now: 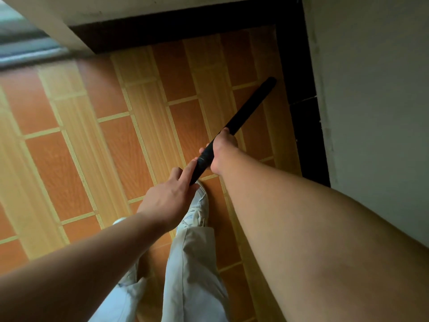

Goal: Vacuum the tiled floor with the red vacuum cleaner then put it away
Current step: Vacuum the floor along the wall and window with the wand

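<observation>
A black vacuum wand (249,106) slants from the middle of the view up to the right, its far tip close to the black skirting by the right wall. My right hand (224,152) grips the wand around its middle. My left hand (169,196) holds the wand's near end, with the forefinger stretched along it. Under the wand lies the tiled floor (97,140) of orange and yellow wood-pattern tiles. The red body of the vacuum cleaner is out of view.
A white wall with black skirting (304,126) runs down the right side and another (162,36) across the top, meeting in a corner. My legs in pale trousers and a white shoe (199,205) stand below the hands. A blurred doorway edge (23,45) shows at top left.
</observation>
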`<state>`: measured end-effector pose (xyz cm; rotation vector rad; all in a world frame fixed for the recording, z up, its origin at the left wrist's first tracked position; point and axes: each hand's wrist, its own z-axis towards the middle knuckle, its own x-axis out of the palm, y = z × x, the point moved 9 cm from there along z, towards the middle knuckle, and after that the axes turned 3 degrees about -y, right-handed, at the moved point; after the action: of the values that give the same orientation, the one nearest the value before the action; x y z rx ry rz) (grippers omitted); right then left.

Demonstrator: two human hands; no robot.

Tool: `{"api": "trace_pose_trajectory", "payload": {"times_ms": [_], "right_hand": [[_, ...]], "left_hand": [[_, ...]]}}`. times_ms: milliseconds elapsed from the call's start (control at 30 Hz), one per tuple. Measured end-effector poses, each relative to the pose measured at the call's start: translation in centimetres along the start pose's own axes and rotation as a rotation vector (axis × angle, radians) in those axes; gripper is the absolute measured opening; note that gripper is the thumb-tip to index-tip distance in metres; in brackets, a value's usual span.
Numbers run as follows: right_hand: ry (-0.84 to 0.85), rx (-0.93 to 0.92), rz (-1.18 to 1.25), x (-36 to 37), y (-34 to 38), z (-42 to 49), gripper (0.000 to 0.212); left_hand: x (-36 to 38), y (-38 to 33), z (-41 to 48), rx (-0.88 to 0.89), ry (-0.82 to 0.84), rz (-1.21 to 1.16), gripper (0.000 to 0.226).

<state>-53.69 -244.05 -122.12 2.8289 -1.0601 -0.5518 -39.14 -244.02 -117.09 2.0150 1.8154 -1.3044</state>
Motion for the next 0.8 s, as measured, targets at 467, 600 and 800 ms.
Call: {"api": "trace_pose_trajectory", "payload": {"times_ms": [467, 600, 800], "right_hand": [[0.069, 0.057, 0.017, 2.1, 3.6, 0.1, 0.048], [0.056, 0.134, 0.023, 0.3, 2.8, 0.8, 0.048], [0.069, 0.079, -0.014, 2.2, 4.5, 1.1, 0.053]], "left_hand": [[-1.8, -0.4, 2.9, -0.015, -0.021, 0.056, 0.074], [-0.8, -1.3, 2.8, 0.004, 0.041, 0.088, 0.075], [-1.9, -0.6, 4.1, -0.021, -0.006, 0.065, 0.074]]}}
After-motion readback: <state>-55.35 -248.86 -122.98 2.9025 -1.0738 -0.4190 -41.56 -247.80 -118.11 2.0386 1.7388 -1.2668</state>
